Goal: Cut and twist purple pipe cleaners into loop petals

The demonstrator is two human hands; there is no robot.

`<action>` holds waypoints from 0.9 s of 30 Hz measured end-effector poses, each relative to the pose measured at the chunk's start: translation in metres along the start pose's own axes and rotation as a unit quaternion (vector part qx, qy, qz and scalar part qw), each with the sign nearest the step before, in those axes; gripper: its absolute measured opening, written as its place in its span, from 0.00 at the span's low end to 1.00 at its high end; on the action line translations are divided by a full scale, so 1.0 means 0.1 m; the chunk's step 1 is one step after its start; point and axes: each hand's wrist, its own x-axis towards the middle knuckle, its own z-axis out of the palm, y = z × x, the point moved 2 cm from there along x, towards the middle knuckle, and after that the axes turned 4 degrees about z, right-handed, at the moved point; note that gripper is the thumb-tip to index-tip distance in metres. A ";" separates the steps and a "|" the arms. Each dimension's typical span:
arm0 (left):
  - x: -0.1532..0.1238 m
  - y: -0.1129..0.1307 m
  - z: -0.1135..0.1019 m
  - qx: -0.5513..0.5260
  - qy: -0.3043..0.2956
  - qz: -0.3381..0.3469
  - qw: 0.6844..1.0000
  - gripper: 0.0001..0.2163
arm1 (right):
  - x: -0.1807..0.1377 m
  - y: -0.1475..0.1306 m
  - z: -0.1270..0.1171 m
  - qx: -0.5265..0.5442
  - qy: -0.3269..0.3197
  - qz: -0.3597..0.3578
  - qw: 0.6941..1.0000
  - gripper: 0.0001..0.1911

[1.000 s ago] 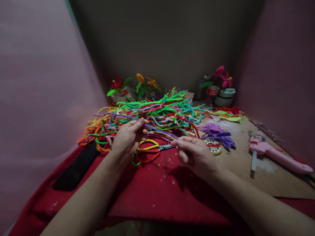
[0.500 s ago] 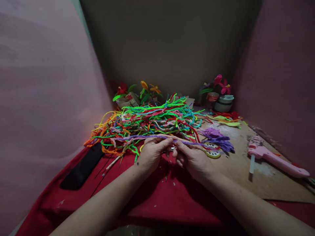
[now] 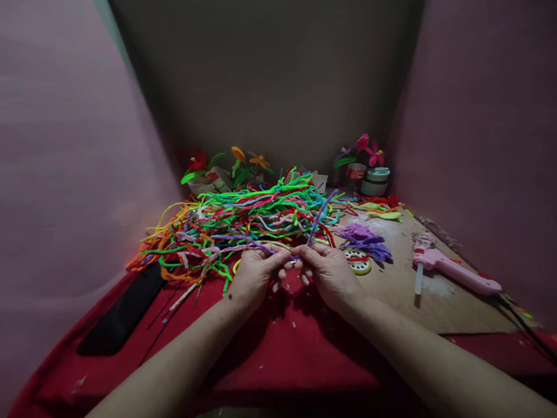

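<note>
A purple pipe cleaner (image 3: 322,215) runs between my two hands above the red cloth. My left hand (image 3: 260,271) pinches it near its middle, and one length trails left over the pile. My right hand (image 3: 327,268) pinches it close beside the left, with the other length rising up and to the right. Both thumbs press on the fingertips, nearly touching each other. Just behind the hands lies a heap of many-coloured pipe cleaners (image 3: 261,203). Right of my right hand are bundled purple pieces (image 3: 369,241) and a yellow-rimmed round disc with holes (image 3: 357,262).
A pink glue gun (image 3: 456,271) with a cord lies on a cardboard sheet (image 3: 391,307) at the right. On the left is a black flat object (image 3: 122,313). Pipe-cleaner flowers (image 3: 256,161) in pots and a lidded jar (image 3: 375,181) stand along the back.
The right part of the purple pipe cleaner, stretched out nearly level before, now bends upward from my right hand. The whole view has shifted, so things appear farther left.
</note>
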 end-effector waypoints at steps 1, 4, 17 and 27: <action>0.00 0.00 0.01 0.002 -0.012 -0.009 1.000 0.10 | 0.00 0.00 0.00 -0.004 -0.010 0.003 1.000 0.12; -0.01 -0.01 0.02 0.005 -0.044 -0.032 0.999 0.09 | -0.01 0.02 -0.01 -0.030 -0.029 0.016 0.999 0.13; 0.02 0.05 -0.04 -0.001 -0.077 -0.011 0.997 0.11 | -0.04 0.01 0.05 -0.028 -0.075 0.060 0.995 0.13; -0.01 0.08 0.02 0.022 -0.043 0.026 0.998 0.14 | -0.03 -0.01 -0.01 -0.079 -0.014 0.051 0.995 0.13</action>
